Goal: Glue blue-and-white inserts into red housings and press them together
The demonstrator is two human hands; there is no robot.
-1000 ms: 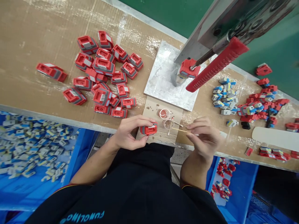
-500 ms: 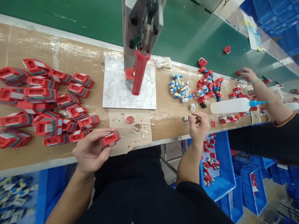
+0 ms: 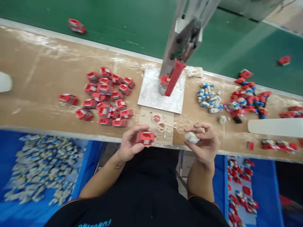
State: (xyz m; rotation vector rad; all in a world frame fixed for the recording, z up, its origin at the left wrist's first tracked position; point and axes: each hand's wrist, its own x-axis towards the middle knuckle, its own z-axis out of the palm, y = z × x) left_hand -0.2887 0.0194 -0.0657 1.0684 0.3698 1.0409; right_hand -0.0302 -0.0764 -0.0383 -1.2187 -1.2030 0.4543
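Between the thumb and fingers of my left hand [image 3: 132, 142] is a red and grey plastic toy piece [image 3: 145, 137] with a recess on top. My right hand [image 3: 203, 142] pinches a small whitish block with a yellow mark [image 3: 192, 137]. The two pieces are apart, both held above the table's front edge. Just beyond them, a cardboard sheet [image 3: 169, 138] carries two small cups, one with reddish liquid [image 3: 156, 118] and one with cotton swabs [image 3: 162, 126]. Behind the sheet stands a press with a red handle [image 3: 174, 78] on a whitish plate [image 3: 151, 101].
Red pieces [image 3: 105, 86] are heaped left on the table. To the right lie white-blue blocks [image 3: 208, 97], red-blue parts [image 3: 248, 94] and a white bottle [image 3: 272, 127]. Blue bins [image 3: 81, 176] with parts flank my body. A green surface [image 3: 118, 28] runs behind.
My right hand has picked up the small whitish block from the table and brought it toward my left hand. The view has swung left; the co-worker's hand is out of sight.
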